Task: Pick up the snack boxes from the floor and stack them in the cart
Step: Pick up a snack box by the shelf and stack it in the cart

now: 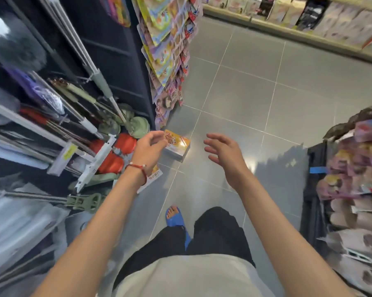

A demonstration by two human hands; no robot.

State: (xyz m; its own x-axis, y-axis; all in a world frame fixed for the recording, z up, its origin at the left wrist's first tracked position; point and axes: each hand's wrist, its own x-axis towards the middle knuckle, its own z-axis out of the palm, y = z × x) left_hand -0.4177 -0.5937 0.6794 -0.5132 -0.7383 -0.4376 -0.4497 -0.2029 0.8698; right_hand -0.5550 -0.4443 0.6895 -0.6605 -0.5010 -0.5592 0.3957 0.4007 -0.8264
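Shelving is standing far left of the left hand, carrying mop and broom handles, green mop heads and red items, all blurred.

Hanging packets are showing above and beyond the left hand, in colourful overlapping rows on a dark rack.

Left hand is reaching forward and down, fingers curled and part spread, gripping nothing; its fingertips are overlapping the near left corner of the snack box, though actual touch cannot be told. A red cord bracelet is sitting on that wrist.

Snack box is lying on the floor between the two hands, closer to the left one, yellow-orange printed top facing up and tilted a little. A second printed box is lying on the floor under the left forearm, mostly hidden.

Floor, grey tiles with pale joints, is stretching beyond both hands.

Blue sandal and dark trousers are showing below the hands, near the bottom centre.

Right hand is hovering right of the snack box, apart from it, fingers spread and slightly bent, holding nothing.

Cart, dark-walled with a blue tape strip, is standing well right of the right hand, its load of pink and pale packets blurred.
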